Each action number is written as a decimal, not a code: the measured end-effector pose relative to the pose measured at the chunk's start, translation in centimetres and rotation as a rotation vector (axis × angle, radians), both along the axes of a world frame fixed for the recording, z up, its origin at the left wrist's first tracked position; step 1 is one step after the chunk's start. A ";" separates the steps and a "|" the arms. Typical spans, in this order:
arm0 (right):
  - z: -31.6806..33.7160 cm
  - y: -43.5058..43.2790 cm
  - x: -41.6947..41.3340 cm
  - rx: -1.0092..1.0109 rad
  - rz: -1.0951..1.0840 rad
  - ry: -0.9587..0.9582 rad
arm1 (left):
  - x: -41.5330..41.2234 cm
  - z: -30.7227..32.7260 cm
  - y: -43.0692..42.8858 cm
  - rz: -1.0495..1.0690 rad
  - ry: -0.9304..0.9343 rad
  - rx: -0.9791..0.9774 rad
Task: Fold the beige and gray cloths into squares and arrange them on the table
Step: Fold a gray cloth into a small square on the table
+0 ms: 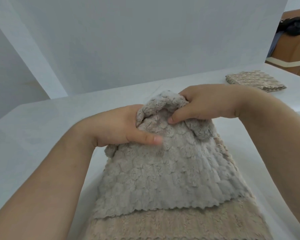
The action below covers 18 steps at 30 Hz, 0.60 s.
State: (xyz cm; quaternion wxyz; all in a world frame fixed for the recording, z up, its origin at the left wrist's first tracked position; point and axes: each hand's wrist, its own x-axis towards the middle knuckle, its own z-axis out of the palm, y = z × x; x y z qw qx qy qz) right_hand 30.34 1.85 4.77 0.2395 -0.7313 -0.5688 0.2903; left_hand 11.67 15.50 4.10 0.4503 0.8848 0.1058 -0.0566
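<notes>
While clutched by hands (pixel 126 126) (pixel 203 104), gray cloth (pixel 163 179) atop beige cloth (pixel 180 226); stack (pixel 255 81) beyond, perhaps folded.

One head-worn camera looked forward and down, close over the table (pixel 42 122). Its wide lens seemingly bent the far edges.

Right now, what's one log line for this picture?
left hand: grips fluffy gray cloth far edge | right hand: grips same edge | underneath: fluffy beige cloth | far right: folded beige square on white table
</notes>
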 end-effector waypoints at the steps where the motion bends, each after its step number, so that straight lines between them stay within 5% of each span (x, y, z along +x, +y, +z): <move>1: 0.0 0.0 0.0 0.020 0.000 0.059 | -0.1 0.1 -0.1 0.000 0.065 0.035; 4: -0.2 0.1 -0.1 0.036 0.039 0.089 | -0.1 -0.2 0.1 0.038 0.229 0.163; 7: -0.4 0.2 -0.2 -0.002 0.076 0.121 | 0.1 -0.8 0.9 0.133 0.192 0.225; 11: -0.4 -0.1 0.1 -0.074 0.159 0.074 | 0.2 -0.9 1.4 0.217 0.040 0.093; 15: -0.4 -0.2 0.0 -0.156 0.121 -0.174 | 0.4 -0.8 1.5 0.217 -0.089 -0.127; 18: -0.5 0.1 0.1 -0.058 0.048 -0.234 | 0.3 -0.9 1.6 0.126 -0.130 -0.187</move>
